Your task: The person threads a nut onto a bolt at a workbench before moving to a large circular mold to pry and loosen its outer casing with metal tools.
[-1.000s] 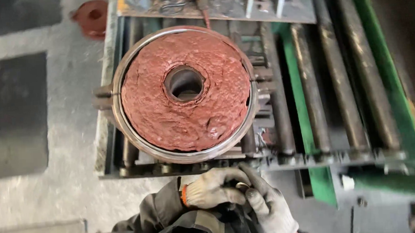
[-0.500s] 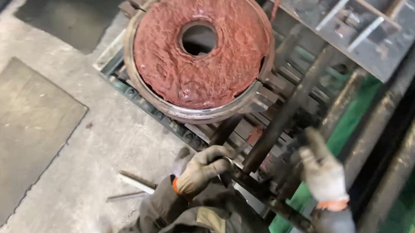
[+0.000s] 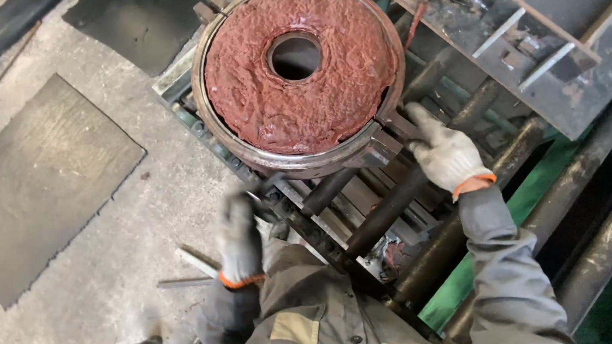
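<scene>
The round rust-red mould point(image 3: 298, 73) sits just beyond both gloves: right hand point(image 3: 445, 155), fingers spread, touches its near-right clamp; left hand point(image 3: 241, 236) blurred, grip unclear.

A single view is provided, taken from a head-worn camera directed steeply downward over the wearer's own chest and sleeves. The scene is seen at arm's length. The right grip point(image 3: 446, 155) is placed right of centre, the left grip point(image 3: 240, 234) lower and left of centre. Beyond both grips, the round mould point(image 3: 298, 73) fills the upper middle; concrete floor point(image 3: 79, 278) is seen beside the left grip.
</scene>
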